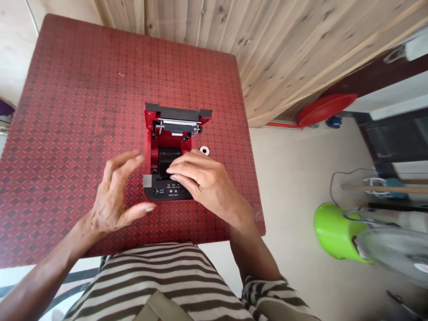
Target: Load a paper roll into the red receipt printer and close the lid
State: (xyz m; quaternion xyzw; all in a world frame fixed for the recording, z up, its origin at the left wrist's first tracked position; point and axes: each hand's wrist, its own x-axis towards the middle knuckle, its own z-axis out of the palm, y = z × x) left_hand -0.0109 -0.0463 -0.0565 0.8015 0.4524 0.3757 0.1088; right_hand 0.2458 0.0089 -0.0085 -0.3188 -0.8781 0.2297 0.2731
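Observation:
A small red and black printer (pixel 170 189) stands on the table with its lid (pixel 177 113) raised. A roller and metal parts show on the lid's inner side. Inside the bay there is a dark, glossy surface (pixel 167 156). My right hand (pixel 205 176) reaches in from the right, thumb and fingers pinched together at the bay's front edge; whatever is between the fingertips is hidden. To the printer's left, my left hand (pixel 115 191) is open, fingers and thumb spread around the near left corner without gripping it. Behind my right hand lies a small white roll (pixel 204 150) with a dark centre.
The red patterned table (pixel 83 89) meets a wooden plank wall (pixel 267 44) at the back. On the floor to the right are a green bucket (pixel 334 232), a fan (pixel 394 249) and a cable. A red basin (pixel 327 109) leans farther back.

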